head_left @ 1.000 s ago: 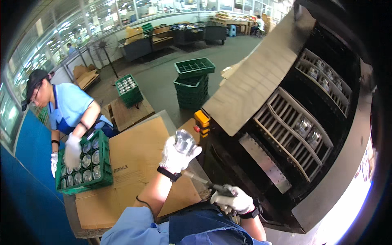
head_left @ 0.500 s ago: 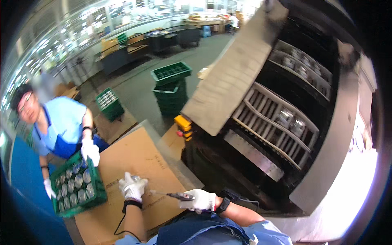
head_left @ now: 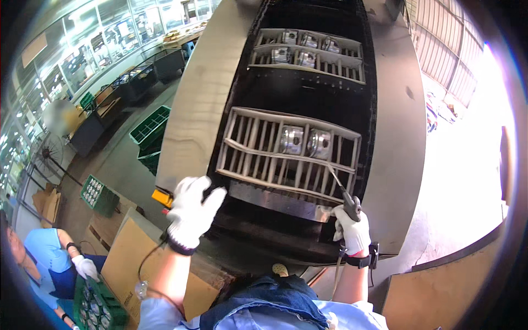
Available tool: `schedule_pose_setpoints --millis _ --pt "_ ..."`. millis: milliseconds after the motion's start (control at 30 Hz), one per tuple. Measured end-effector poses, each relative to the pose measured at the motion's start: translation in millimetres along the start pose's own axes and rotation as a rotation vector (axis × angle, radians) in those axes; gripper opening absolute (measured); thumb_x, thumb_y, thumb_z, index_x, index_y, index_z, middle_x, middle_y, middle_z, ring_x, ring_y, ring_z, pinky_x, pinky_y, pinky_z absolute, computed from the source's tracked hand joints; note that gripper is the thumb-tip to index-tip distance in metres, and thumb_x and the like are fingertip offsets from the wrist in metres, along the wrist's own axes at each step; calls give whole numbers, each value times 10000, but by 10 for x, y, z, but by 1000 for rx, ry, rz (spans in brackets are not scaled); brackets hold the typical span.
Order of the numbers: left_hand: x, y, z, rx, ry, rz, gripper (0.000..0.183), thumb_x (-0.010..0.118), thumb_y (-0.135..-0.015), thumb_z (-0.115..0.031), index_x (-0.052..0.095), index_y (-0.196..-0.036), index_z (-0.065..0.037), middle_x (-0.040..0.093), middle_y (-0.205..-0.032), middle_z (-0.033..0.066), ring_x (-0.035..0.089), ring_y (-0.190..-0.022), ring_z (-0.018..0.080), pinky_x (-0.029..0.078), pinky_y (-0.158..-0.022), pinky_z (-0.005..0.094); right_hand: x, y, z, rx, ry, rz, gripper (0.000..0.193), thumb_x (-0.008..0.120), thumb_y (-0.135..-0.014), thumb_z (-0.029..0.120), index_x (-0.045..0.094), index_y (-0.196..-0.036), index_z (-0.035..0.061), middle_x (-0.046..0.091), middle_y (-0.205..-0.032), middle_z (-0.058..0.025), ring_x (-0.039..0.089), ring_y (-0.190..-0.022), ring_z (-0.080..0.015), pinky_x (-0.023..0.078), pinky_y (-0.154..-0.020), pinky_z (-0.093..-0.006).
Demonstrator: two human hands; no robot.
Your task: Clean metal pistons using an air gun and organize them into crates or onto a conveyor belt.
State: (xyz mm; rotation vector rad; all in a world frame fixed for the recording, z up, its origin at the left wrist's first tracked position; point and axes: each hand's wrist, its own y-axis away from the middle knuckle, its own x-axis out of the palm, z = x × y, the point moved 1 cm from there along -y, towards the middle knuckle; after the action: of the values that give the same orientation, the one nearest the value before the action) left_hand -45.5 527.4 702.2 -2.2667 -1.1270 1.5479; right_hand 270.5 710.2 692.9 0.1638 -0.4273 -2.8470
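Two silver pistons in the near rack, a blow gun held at its right side

Two pistons [head_left: 292, 139] stand side by side in the right half of the near rack [head_left: 275, 116], on pale slats over the machine's dark interior. Each is a short, bright silver cylinder, its polished surface streaked with reflections, with a dark round hole facing the near side. The slats to their left are bare. In the far rack [head_left: 261, 48], five similar pieces sit in two rows, too small to make out in detail.

The right hand [head_left: 352, 228], in a white glove, is clamped on a dark grey air blow gun [head_left: 352, 208]; several fingers are hidden by the grip. Its slim nozzle points far and left across the rack. The tip ends near the right piston's near edge; whether it touches the rail there, I cannot tell.

The left hand [head_left: 193, 212], also gloved, is empty, fingers and thumb apart, at the machine's near left corner. It partly covers a yellow box [head_left: 161, 197]. At the near left, a co-worker [head_left: 49, 247] and a green crate [head_left: 116, 314] are cut off by the dark rim, and the crate's shiny contents are hard to read.
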Motion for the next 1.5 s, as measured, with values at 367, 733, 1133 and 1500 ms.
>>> schedule_pose_setpoints --millis 367,733,1133,1500 --pt "1720 -1546 -893 -538 216 403 608 686 -797 -460 635 -1115 56 682 -1122 270 660 -1056 393 504 -920 422 -345 -124 -36 76 -25 141 101 680 -873 142 667 -857 44 563 -596 -15 520 -454 -101 429 -418 -261" --pt "1203 -577 -237 -583 1439 9 151 525 -883 -39 665 -938 -21 682 -981 77 704 -826 176 593 -701 309 516 -8 248 103 70 641 150 669 -900 150 663 -879 1 531 -552 3 492 -390 -84 420 -401 -233" --pt "-23 672 614 -686 1326 -337 251 702 -863 -185 514 -983 -70 641 -888 36 617 -727 110 514 -672 249 1655 657 -133 183 216 1023 158 683 -888 169 702 -880 12 567 -581 -20 525 -420 -110 413 -420 -252" --pt "-885 1684 1415 -1221 491 -474 570 778 -748 -166 505 -1228 -26 638 -908 68 658 -783 168 563 -652 305 2331 1199 -765 296 338 1365 247 716 -875 157 654 -1066 13 629 -737 -28 519 -451 -99 414 -398 -233"
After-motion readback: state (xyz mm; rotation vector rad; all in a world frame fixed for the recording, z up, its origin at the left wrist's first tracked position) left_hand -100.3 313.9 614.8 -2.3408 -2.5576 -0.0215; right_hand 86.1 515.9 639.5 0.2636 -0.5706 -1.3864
